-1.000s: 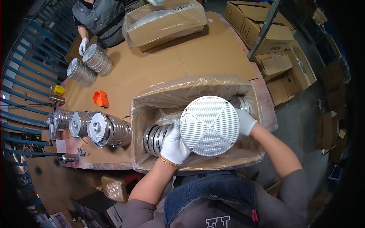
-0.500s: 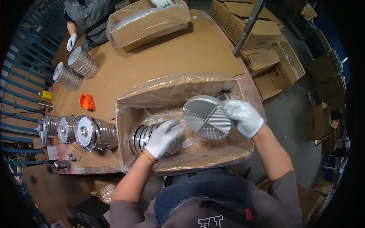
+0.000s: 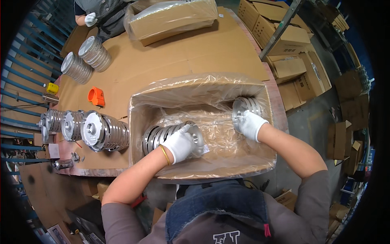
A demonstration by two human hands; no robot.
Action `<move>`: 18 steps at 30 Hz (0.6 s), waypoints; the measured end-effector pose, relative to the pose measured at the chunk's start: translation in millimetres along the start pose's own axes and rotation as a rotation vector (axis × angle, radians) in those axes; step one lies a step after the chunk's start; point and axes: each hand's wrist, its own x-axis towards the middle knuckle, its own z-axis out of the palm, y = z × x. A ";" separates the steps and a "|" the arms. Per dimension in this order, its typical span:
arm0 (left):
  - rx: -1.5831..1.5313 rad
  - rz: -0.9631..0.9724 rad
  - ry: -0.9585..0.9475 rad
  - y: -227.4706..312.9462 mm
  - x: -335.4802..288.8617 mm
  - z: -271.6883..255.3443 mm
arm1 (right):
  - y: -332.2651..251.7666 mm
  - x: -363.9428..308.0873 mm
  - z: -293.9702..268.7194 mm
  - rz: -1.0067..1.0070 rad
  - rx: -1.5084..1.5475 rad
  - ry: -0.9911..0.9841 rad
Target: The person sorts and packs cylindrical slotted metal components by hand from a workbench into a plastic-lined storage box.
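Observation:
Inside the plastic-lined cardboard box, round silvery metal discs stand on edge in two rows. At the box's left, my gloved left hand grips the end of the longer row of metal discs, thumb and fingers about the last disc. My gloved right hand is at the right end, its fingers bent against the front metal disc of the shorter row. That disc stands upright against the others, partly covered by my fingers. Clear film lies between the two rows.
Left of the box, rows of metal discs lie along the table, and an orange ring-shaped tool stands behind. Two disc stacks are farther back. Across the table are another lined box and a co-worker's gloved hand. Cartons stand right.
My right hand has brought the ridged disc from mid-box to the right row and turned it upright. My left hand stays at the left row. The co-worker's hand has risen.

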 end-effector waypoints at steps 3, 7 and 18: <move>-0.580 -0.110 0.253 -5.3 -10.1 -24.7 | -6.1 8.0 -13.0 0.009 -0.062 -0.170; -1.598 -0.409 0.665 -1.3 -24.6 -7.7 | -11.3 6.4 -26.1 0.032 -0.064 -0.238; -2.865 -0.205 1.241 42.0 -24.1 -10.8 | -15.1 10.0 -32.0 0.115 -0.084 -0.303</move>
